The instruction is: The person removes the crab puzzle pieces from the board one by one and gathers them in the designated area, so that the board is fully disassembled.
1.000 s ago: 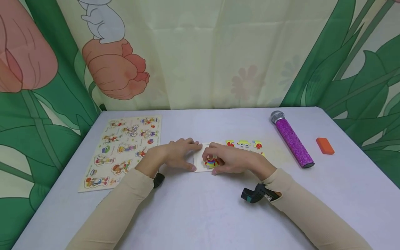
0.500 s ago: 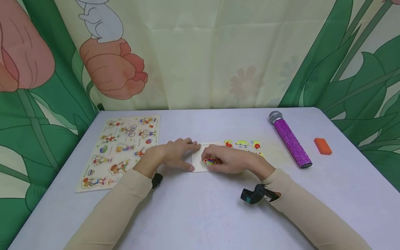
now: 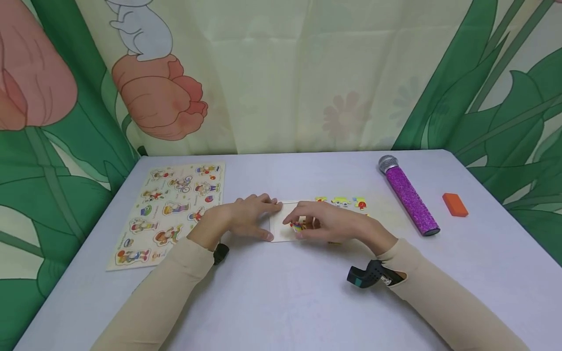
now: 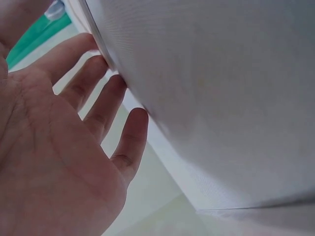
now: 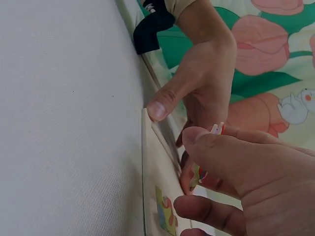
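Observation:
A small white puzzle board (image 3: 278,231) lies flat in the middle of the table. My left hand (image 3: 246,216) rests at its left edge with fingers fairly straight; in the right wrist view its thumb touches the board's corner. Over the board my right hand (image 3: 331,222) pinches a small colourful puzzle piece (image 5: 198,174) between thumb and fingertips. That piece is tilted, nearly edge-on in the right wrist view and partly hidden by the fingers. Another printed puzzle piece (image 5: 166,211) shows on the board below. Beyond my right hand are several bright puzzle pieces (image 3: 340,202), partly covered by it.
On the left lies a large board (image 3: 164,217) with printed figures, partly behind the left forearm. A purple glitter microphone (image 3: 410,197) lies at the right, and an orange block (image 3: 455,204) is farther right. A patterned cloth (image 3: 281,97) hangs behind the table.
My right hand lifts and turns the small puzzle piece, which now shows less of its face. That hand has shifted slightly right and its index finger is straighter. The left hand stays at the board's edge.

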`<state>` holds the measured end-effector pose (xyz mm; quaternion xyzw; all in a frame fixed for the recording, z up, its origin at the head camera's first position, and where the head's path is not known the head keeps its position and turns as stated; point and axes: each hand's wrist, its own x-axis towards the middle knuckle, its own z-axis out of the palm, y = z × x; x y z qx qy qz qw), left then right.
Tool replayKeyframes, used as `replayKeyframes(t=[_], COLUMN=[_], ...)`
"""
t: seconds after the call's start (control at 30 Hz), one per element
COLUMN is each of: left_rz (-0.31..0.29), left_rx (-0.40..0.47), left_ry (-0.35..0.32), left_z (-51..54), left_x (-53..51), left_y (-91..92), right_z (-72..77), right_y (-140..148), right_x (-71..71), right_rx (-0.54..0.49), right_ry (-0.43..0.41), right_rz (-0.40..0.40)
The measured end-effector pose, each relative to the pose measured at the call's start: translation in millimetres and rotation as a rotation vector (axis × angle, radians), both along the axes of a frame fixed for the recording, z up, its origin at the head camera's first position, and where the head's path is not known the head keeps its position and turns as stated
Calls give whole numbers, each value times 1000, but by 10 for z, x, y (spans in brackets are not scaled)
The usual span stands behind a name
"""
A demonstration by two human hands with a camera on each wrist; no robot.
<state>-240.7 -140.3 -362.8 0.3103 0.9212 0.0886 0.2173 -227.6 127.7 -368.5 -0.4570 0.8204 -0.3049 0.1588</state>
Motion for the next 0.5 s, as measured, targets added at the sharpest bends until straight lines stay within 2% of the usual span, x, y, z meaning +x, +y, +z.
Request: replayKeyframes(t=[0.23,0.5], left_rz=[2,12], left_rx=[-2,-8], left_ry=[-8,-13], left_z=[23,28], left_x=[16,27], left_y=[22,12], right_z=[8,26], right_y=[144,292], right_x=[36,92], right_rx=[-68,-158], right_ry=[13,-14], right_rz=[-32,-114])
